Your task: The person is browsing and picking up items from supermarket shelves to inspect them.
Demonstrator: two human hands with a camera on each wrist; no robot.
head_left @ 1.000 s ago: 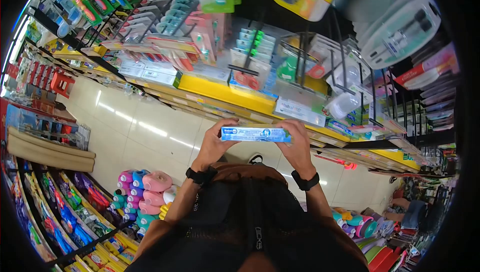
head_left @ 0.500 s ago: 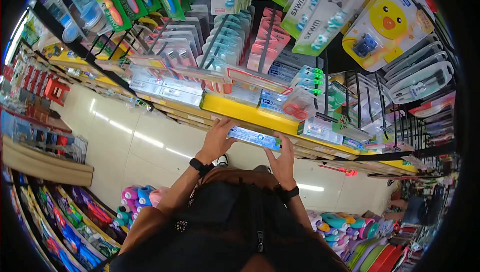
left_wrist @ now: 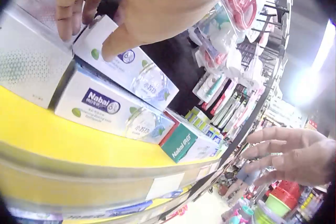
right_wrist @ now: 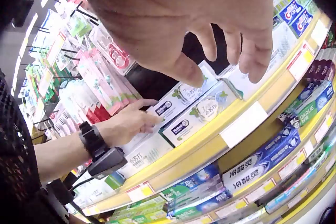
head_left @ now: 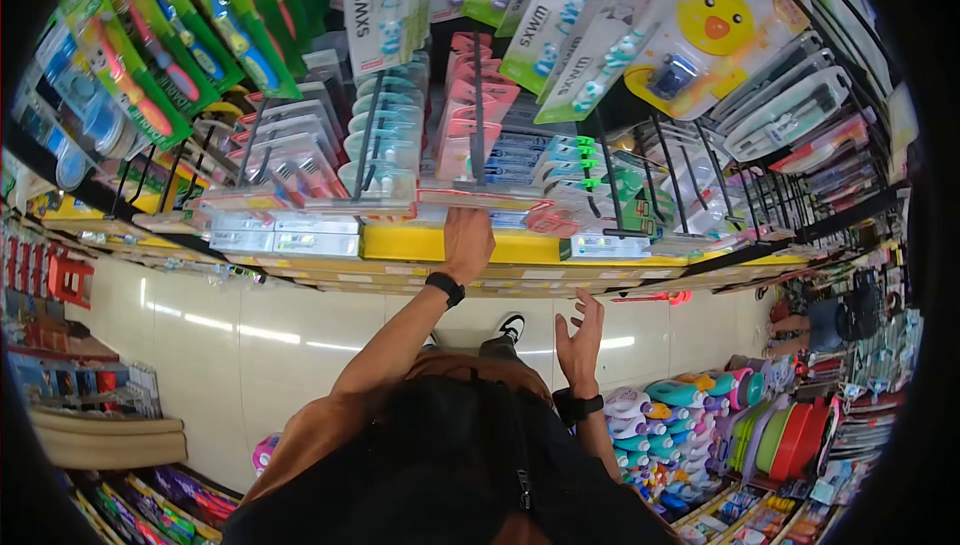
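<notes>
My left hand [head_left: 468,243] reaches in at the shelf edge, its fingertips hidden under the hanging packs in the head view. In the left wrist view it grips the near end of a white Nabai toothpaste box [left_wrist: 149,80], thumb on the printed front and fingers over the top. That box lies tilted on a second toothpaste box [left_wrist: 105,106] at the shelf front. My right hand [head_left: 580,345] hangs in front of the shelf with loosely bent fingers, holding nothing. In the right wrist view it overlaps the boxes.
A yellow shelf edge [left_wrist: 63,135] runs below the boxes. Hooks with toothbrush packs [head_left: 385,135] hang over the shelf. More toothpaste boxes [right_wrist: 260,156] fill a lower shelf. Bottles [head_left: 660,425] and a red basin [head_left: 800,440] stand behind on the right.
Both hands held a toothpaste box between them in front of the shelf. My right hand has let go and dropped slightly; the left has gone forward into the shelf.
</notes>
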